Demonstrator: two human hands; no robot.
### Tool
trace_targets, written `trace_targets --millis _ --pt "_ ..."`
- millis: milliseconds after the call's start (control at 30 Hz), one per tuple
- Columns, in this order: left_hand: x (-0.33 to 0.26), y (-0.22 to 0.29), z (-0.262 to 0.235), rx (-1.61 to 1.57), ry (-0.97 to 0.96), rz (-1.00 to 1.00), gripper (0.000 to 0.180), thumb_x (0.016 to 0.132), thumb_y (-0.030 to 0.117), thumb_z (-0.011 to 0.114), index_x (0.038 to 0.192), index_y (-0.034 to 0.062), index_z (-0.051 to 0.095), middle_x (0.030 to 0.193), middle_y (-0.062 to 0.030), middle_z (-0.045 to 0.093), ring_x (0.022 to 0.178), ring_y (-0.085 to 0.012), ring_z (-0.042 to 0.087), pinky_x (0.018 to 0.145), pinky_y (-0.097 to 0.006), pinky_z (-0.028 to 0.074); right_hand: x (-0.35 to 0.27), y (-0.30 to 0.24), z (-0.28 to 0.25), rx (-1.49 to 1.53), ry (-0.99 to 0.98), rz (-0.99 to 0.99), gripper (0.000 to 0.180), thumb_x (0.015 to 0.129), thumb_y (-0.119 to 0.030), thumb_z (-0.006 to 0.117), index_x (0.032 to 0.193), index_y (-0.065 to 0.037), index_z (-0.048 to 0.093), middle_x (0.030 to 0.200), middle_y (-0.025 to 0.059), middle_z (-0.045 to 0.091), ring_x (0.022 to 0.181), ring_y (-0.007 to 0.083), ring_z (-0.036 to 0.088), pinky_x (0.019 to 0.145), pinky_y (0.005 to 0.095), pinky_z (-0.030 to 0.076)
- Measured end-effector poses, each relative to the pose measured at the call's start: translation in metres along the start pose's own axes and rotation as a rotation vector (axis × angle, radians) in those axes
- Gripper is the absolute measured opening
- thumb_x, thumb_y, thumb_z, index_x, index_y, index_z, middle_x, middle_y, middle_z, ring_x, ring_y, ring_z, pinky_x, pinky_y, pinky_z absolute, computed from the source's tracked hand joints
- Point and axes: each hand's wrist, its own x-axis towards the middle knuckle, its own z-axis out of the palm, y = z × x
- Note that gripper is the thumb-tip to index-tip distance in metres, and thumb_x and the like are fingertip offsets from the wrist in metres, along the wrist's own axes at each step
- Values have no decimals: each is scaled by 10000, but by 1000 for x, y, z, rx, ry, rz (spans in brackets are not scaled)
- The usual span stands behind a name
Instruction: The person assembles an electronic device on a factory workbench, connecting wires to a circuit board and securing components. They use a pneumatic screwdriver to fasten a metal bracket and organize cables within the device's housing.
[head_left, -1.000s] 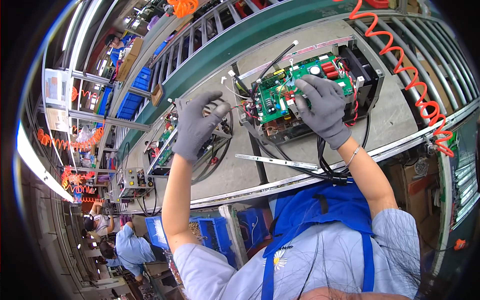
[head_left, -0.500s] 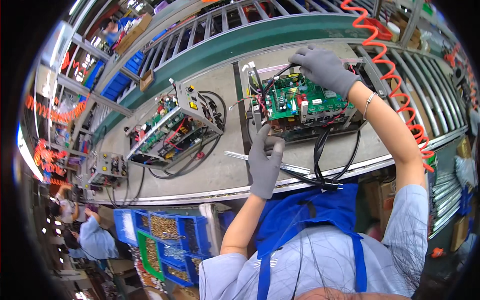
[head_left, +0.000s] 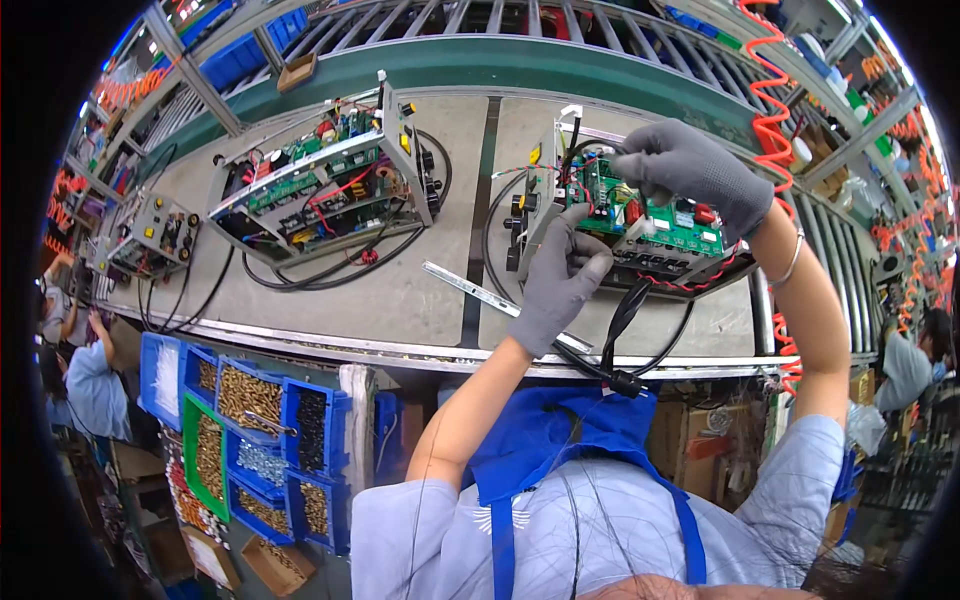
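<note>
An opened metal-cased electronic unit [head_left: 690,283] stands on the bench in front of me, with a green circuit board [head_left: 675,232], loose wires and a panel of black knobs at its left. My left hand [head_left: 562,280], in a grey glove, reaches to the board's near left corner; its thumb stands apart from the bent fingers. Above the board my gloved right hand [head_left: 695,172] has its fingertips pinched together near the wires; what they hold is hidden. A black power cord [head_left: 627,325] hangs from the unit's near side, its plug [head_left: 626,384] at the bench edge.
A slotted metal strip [head_left: 480,290] lies on the bench, partly under my left hand. Another opened unit [head_left: 325,185] stands left, with a third [head_left: 150,232] beyond. Blue bins [head_left: 290,395] of small parts sit below the bench edge. A coiled orange hose [head_left: 772,130] hangs at right.
My right hand has left the black cable at the back and come lower over the board, fingers now pinched. My left hand has moved onto the unit's near left corner. The whole view has shifted.
</note>
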Motion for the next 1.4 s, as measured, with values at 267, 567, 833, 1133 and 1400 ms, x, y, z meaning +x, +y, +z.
trace_targets --millis 267,567,833,1133,1400 --pt "-17 -12 15 -298 284 -72 388 1010 167 548 1360 28 456 950 -57 642 771 -88 608 629 -215 505 46 22 41 351 14 -23 206 967 -178 608 1016 21 624 871 56 651 747 105 666 666 247 595" --pt "1 -37 5 -1002 328 -373 277 976 340 635 1094 93 594 883 -28 650 702 -92 620 551 -219 493 39 11 53 60 3 -2 211 939 -168 631 959 36 680 698 54 670 557 83 634 473 229 504" --pt "-22 -33 -8 -247 390 -258 267 943 269 675 1031 18 654 793 -36 645 638 -83 574 536 -215 452 29 21 48 206 90 -86 343 962 -236 585 1167 38 610 918 96 682 795 154 681 657 280 557" --pt "-129 -73 -64 198 439 -362 254 925 216 679 999 -27 669 733 -56 641 604 -101 570 535 -229 454 -41 74 152 -72 588 -384 258 900 -333 635 992 -94 668 841 109 661 758 305 663 670 418 526" --pt "-109 -42 -70 769 -2 -472 306 924 278 659 1023 -8 704 768 -81 684 697 -166 650 690 -308 525 5 128 245 26 495 -147 229 910 -297 582 960 -95 676 832 168 671 778 382 656 694 500 507"
